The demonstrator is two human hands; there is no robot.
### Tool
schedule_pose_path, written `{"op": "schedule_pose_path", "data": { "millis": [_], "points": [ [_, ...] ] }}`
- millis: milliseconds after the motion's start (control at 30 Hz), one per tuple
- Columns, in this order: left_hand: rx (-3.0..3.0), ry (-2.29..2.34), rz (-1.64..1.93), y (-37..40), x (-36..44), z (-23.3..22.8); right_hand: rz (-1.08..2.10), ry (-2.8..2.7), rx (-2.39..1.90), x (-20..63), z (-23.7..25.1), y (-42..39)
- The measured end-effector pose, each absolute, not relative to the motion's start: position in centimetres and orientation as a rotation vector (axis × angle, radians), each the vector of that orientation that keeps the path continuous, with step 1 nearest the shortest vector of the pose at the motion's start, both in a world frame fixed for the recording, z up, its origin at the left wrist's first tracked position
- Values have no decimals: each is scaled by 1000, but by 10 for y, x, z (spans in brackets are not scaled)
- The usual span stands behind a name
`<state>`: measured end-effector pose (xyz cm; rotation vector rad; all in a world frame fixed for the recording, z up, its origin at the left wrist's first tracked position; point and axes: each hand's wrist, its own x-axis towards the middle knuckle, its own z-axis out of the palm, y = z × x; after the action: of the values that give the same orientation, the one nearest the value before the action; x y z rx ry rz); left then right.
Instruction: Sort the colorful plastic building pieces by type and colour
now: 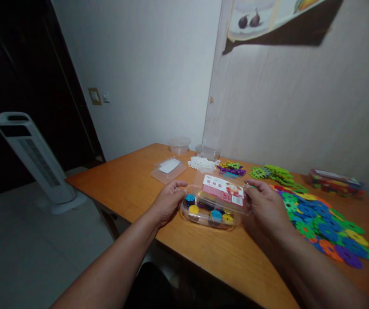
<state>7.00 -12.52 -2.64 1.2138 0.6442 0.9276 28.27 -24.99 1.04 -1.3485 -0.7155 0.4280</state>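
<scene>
A clear plastic food container (200,219) stands near the table's front edge, with blue and yellow round toy pieces (216,215) inside. Its clear lid with a red and white label (225,189) is tilted over the top, its right side raised. My left hand (168,201) grips the container's left end, thumb along the rim. Pinched in my right hand (266,204) is the right edge of the lid; some of those fingers are hidden behind it. Just right of this hand lies a spread of colourful notched plastic discs (329,227).
On the wooden table (123,180), a flat clear lid with a white label (169,166), a round tub (179,145) and another clear container (207,152) stand farther back. White (203,162), purple (234,170) and green pieces (276,175) lie along the wall. A filled box (336,182) stands right.
</scene>
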Motion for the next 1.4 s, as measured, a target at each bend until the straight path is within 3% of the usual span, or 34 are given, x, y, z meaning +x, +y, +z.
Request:
{"op": "schedule_pose_path", "data": {
  "millis": [833, 1067, 1400],
  "points": [
    [1321, 689, 1078, -125, 65, -26, 425, -696, -1327, 285, 8, -250],
    [1560, 708, 1151, -133, 59, -21, 574, -761, -1120, 258, 6, -255],
    [1306, 650, 1166, -137, 58, -18, 532, -859, -1170, 246, -1, -257]
  ]
}}
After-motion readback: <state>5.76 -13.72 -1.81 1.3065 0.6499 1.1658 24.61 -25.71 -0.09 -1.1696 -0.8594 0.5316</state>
